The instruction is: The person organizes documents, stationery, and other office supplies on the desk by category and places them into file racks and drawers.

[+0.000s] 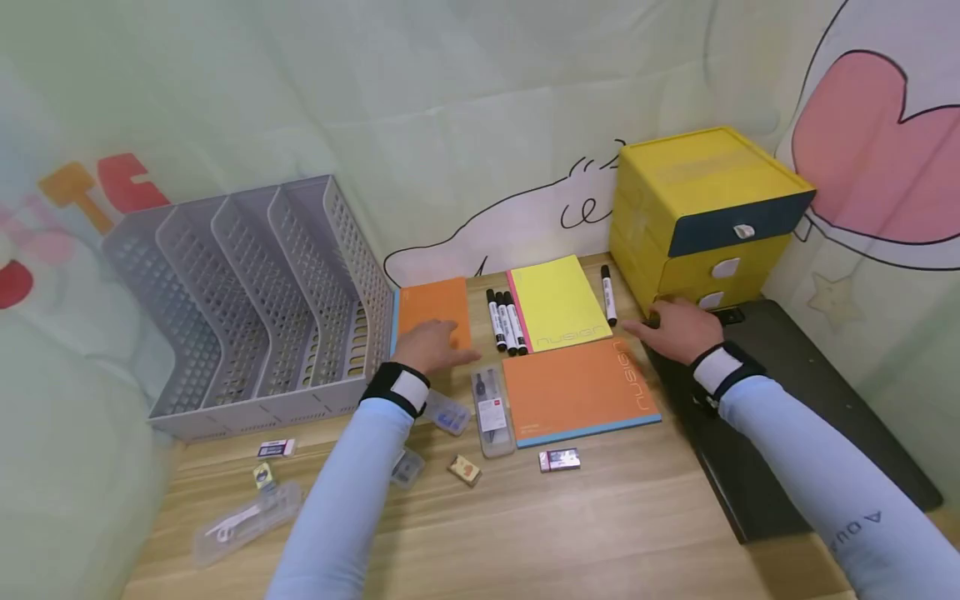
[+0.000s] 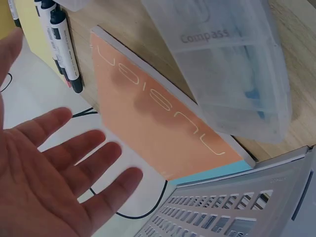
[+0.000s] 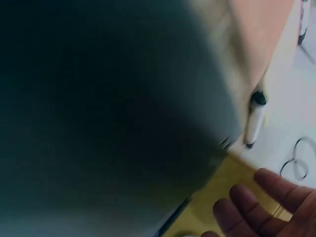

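Observation:
My left hand (image 1: 431,343) hovers over an orange notebook (image 1: 442,302) beside the rack, its fingers spread and holding nothing. In the left wrist view the same hand (image 2: 54,177) shows relaxed fingers, apart from the notebook (image 2: 143,113) and a clear compass case (image 2: 227,64). My right hand (image 1: 681,329) is at the front of a yellow drawer unit (image 1: 645,250), above the far end of a flat black panel (image 1: 787,400). Its fingers (image 3: 291,190) are loosely extended in the right wrist view, with nothing in them. The panel (image 3: 108,108) fills much of that view.
A grey file rack (image 1: 258,408) stands at left. Between the hands lie several black-and-white markers (image 1: 507,321), a yellow notebook (image 1: 558,300) and another orange notebook (image 1: 577,387). Nearer are clear cases (image 1: 491,412), erasers (image 1: 559,460) and a small box (image 1: 465,470).

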Available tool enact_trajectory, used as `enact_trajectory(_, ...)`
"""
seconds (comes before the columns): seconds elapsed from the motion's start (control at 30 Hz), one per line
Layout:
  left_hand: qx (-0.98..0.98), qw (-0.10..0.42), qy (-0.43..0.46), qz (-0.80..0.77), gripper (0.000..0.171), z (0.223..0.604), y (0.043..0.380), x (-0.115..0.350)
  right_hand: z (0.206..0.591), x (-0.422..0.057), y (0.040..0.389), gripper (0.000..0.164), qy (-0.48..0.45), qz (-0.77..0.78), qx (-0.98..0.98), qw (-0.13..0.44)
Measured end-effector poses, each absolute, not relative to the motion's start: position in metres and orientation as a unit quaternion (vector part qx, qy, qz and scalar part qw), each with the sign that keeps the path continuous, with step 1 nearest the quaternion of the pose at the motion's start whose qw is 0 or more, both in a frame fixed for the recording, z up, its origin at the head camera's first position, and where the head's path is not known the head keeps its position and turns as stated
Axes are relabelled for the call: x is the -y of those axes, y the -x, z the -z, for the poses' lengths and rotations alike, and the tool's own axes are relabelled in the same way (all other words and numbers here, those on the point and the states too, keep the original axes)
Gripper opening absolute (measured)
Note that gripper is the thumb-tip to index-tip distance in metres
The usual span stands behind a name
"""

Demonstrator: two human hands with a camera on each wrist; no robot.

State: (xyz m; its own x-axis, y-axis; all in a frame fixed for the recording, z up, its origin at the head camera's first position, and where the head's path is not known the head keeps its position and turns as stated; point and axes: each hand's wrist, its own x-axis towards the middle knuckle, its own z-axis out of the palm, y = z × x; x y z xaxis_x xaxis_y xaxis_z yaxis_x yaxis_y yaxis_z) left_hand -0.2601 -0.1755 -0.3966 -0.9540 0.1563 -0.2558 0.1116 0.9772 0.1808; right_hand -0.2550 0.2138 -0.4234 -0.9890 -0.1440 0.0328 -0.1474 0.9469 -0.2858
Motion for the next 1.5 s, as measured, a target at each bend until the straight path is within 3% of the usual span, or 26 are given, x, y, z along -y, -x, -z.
enact_trajectory(0.1,-0.984,0.141,-0.063,-0.084,0.081,0.395,0.259,0.177,0.426,-0.231,0.253,0.059,-0.037,-0.140,0.989,0.008)
enact_trajectory(0.23,-0.985,0.144,-0.055,-0.082,0.078,0.395,0.258,0.177,0.427,-0.256,0.252,0.063,0.026,-0.132,0.991,-0.002)
enact_trajectory(0.6,-0.982,0.159,-0.052,-0.084,0.074,0.392,0.255,0.176,0.411,-0.311,0.232,0.069,0.126,-0.110,0.982,-0.090)
enact_trajectory(0.8,-0.982,0.158,-0.051,-0.087,0.074,0.391,0.254,0.175,0.405,-0.313,0.223,0.075,0.136,-0.107,0.977,-0.124)
enact_trajectory(1.07,-0.981,0.164,-0.058,-0.089,0.073,0.396,0.254,0.174,0.410,-0.310,0.221,0.091,0.170,-0.108,0.971,-0.127)
enact_trajectory(1.5,-0.981,0.166,-0.054,-0.082,0.072,0.398,0.254,0.170,0.419,-0.330,0.224,0.108,0.150,-0.114,0.971,-0.148)
